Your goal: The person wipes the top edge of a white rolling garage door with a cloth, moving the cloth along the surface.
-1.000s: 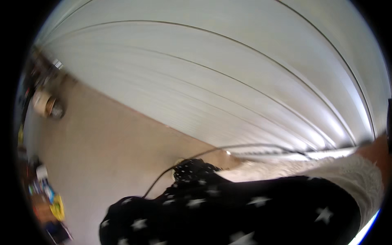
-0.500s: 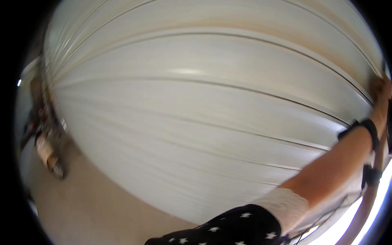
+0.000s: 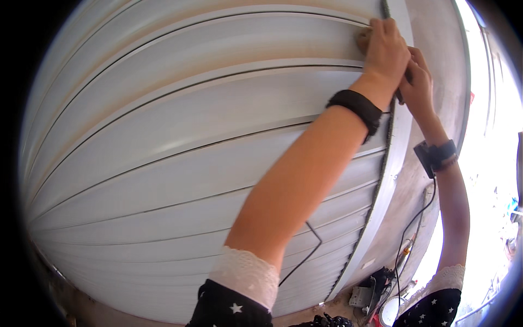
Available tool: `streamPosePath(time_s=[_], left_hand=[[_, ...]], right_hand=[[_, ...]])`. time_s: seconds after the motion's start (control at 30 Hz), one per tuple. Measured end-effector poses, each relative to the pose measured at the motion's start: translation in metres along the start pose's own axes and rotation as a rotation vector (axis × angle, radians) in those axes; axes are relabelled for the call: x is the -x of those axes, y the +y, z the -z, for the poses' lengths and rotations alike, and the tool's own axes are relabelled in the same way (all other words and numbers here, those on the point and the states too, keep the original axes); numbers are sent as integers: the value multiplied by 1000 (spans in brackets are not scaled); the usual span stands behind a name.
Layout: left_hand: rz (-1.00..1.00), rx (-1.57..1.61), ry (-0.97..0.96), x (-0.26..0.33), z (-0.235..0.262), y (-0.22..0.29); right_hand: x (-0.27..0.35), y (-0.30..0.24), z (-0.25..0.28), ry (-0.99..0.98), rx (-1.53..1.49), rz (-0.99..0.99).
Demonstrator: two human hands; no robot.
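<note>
A large pale roller shutter (image 3: pixel 218 117) with horizontal ribs and tan stains fills most of the view. At its upper right edge, my left hand (image 3: pixel 387 54) is closed, its back toward me. A brownish rounded thing (image 3: pixel 363 39) shows beside its fingers against a slat; what it is, I cannot make out. Just to the right, touching or nearly touching it, my right hand (image 3: pixel 419 82) is closed too. A small dark piece (image 3: pixel 400 97) pokes out below its fingers, by the side rail (image 3: pixel 393 139). Most fingertips are hidden.
A stained wall (image 3: pixel 436 60) runs beside the rail, then a bright opening (image 3: pixel 490 141). A black cable (image 3: pixel 417 215) hangs from my right wristband (image 3: pixel 435 156). At lower right are a grey box (image 3: pixel 360 297) and a round white thing (image 3: pixel 389 312) on the ground.
The view has swung right, bringing the shutter's edge and the wall into sight. Both hands, at the right rim before, now show in the upper right.
</note>
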State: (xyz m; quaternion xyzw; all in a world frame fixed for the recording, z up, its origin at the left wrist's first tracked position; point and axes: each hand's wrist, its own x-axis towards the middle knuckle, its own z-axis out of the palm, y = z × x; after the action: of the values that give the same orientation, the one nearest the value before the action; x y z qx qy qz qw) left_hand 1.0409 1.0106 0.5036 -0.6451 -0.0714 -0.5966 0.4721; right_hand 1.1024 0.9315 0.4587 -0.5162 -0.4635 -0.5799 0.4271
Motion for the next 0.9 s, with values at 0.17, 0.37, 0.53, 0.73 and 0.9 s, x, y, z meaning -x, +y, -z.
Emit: streamPosePath(time_s=[0.17, 0.37, 0.53, 0.73, 0.9], left_hand=[[7, 13, -73, -13, 11, -25], [59, 57, -51, 7, -15, -18], [40, 98, 43, 9, -20, -32], [20, 80, 43, 15, 2, -61], [-13, 42, 10, 22, 18, -87]], right_hand=[[-14, -7, -18, 116, 79, 37], [13, -6, -49, 135, 76, -47], [9, -26, -49, 158, -1, -127], [2, -54, -56, 207, -79, -180], [-3, -90, -60, 219, -71, -227]])
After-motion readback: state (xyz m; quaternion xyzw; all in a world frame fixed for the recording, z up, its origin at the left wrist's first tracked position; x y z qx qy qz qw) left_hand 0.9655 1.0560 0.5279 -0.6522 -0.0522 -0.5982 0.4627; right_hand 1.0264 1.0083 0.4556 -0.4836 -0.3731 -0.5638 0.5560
